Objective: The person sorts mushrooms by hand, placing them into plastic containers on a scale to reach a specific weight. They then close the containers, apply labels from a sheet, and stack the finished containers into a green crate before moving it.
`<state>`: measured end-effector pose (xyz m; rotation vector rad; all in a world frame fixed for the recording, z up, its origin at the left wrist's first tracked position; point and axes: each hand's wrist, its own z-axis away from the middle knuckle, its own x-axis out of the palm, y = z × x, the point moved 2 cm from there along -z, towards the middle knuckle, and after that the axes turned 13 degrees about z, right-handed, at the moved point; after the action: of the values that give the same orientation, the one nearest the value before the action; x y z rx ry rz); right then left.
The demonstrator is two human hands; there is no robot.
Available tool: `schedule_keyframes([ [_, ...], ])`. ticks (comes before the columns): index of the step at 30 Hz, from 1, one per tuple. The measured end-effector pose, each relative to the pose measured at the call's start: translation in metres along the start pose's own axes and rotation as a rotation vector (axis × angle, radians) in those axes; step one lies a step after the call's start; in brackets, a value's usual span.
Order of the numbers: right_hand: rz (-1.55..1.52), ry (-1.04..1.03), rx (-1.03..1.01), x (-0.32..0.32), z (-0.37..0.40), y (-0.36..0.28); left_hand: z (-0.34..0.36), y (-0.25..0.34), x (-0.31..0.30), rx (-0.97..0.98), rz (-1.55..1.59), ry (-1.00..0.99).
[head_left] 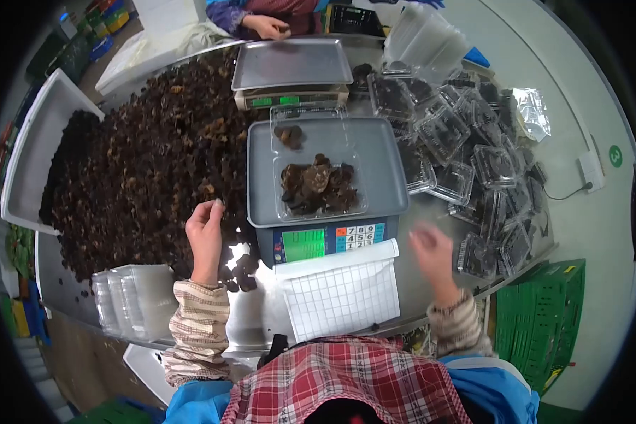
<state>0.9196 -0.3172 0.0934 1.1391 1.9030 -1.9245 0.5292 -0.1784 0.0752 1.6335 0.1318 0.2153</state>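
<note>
- clear plastic clamshell (332, 149): sitting wide open on the scale (385, 166), lid (325, 131) flipped to the far side, base holding a loose heap of brown, crinkly fungus-looking pieces (318, 185); couple more at the lid, can't tell if in or under it
- scale: gray pan (261, 177), green display (304, 245) lit, digits too blurry
- big pile (148, 155) of similar dark stuff, spread left of the scale

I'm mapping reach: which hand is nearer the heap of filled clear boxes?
Right. The right hand is just left of the filled clear boxes; the left hand is across the scale, by the dark pile.
</note>
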Motion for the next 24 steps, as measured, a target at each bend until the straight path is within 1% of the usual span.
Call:
schedule_keyframes([
  [1, -0.055, 0.001, -0.071, 0.007, -0.024, -0.019, 0.004, 0.000, -0.004, -0.043, -0.015, -0.011],
  [3, 0.040, -0.055, -0.274, 0.023, -0.070, -0.058, 0.011, -0.007, -0.010, -0.058, -0.042, -0.010],
  [5, 0.106, -0.161, -0.417, 0.048, -0.113, -0.095, 0.016, -0.010, -0.013, -0.095, -0.075, -0.006],
  [7, 0.198, -0.300, -0.490, 0.080, -0.149, -0.123, 0.021, -0.010, -0.013, -0.115, -0.071, 0.005],
  [8, 0.283, -0.247, -0.620, 0.101, -0.167, -0.128, 0.023, -0.010, -0.013, -0.131, -0.061, 0.016],
  [9, 0.366, -0.189, -0.752, 0.122, -0.179, -0.133, 0.026, -0.011, -0.010, -0.061, -0.039, 0.026],
  [10, 0.461, -0.250, -0.764, 0.136, -0.186, -0.144, 0.029, -0.010, -0.009, -0.123, -0.020, 0.022],
  [12, 0.613, -0.239, -0.881, 0.173, -0.199, -0.146, 0.033, -0.014, -0.002, -0.075, -0.042, 0.011],
  [14, 0.680, -0.449, -0.881, 0.195, -0.210, -0.144, 0.036, -0.016, 0.004, -0.093, -0.118, 0.008],
  [15, 0.612, -0.398, -0.920, 0.195, -0.210, -0.150, 0.036, -0.012, 0.008, -0.033, -0.129, -0.003],
  [16, 0.615, -0.390, -0.932, 0.193, -0.211, -0.151, 0.036, -0.009, 0.010, -0.032, -0.151, -0.014],
  [18, 0.480, -0.267, -0.919, 0.176, -0.209, -0.150, 0.034, -0.010, 0.011, 0.037, -0.146, -0.032],
  [19, 0.390, -0.200, -0.893, 0.159, -0.206, -0.151, 0.033, -0.011, 0.011, 0.025, -0.081, -0.031],
  [20, 0.404, -0.205, -0.887, 0.139, -0.199, -0.149, 0.033, -0.011, 0.010, 0.009, -0.015, -0.032],
  [22, 0.309, -0.366, -0.684, 0.100, -0.184, -0.143, 0.035, -0.005, 0.011, -0.043, -0.028, -0.007],
  [24, 0.439, -0.545, -0.659, 0.085, -0.165, -0.124, 0.031, -0.004, 0.020, -0.003, -0.048, -0.036],
])
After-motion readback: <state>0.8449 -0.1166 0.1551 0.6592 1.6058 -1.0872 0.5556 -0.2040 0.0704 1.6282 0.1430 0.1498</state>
